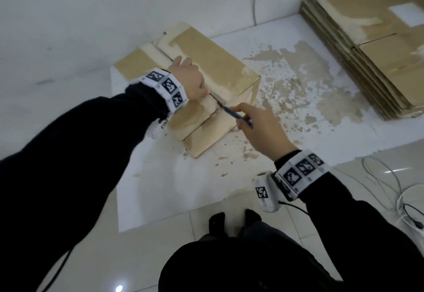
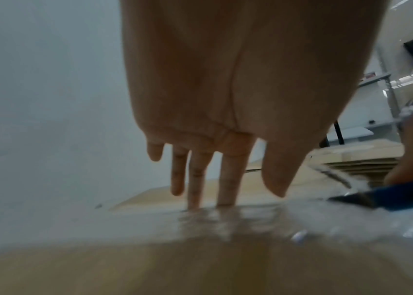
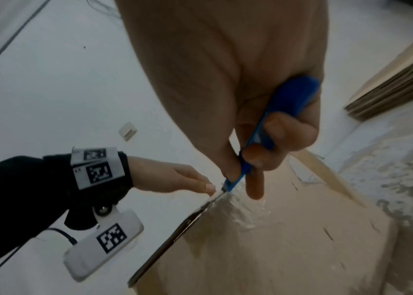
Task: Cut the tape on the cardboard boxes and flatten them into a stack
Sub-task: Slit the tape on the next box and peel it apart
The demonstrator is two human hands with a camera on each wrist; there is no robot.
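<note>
The cardboard box (image 1: 202, 80) sits on the white table (image 1: 174, 186), left of the far-right stack of flattened boxes (image 1: 371, 46). The left hand (image 1: 190, 78) presses flat on its top, fingers straight. The right hand (image 1: 263, 131) pinches a blue knife (image 3: 271, 127), blade tip in the taped seam (image 3: 228, 199).

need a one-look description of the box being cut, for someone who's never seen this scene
On the white sheet spread over the tiled floor, it is the one standing cardboard box, taped along its top seam. The left hand rests flat on it, and the right hand holds a blue knife at the seam. Unlike it, the stack of flattened boxes lies folded.
</note>
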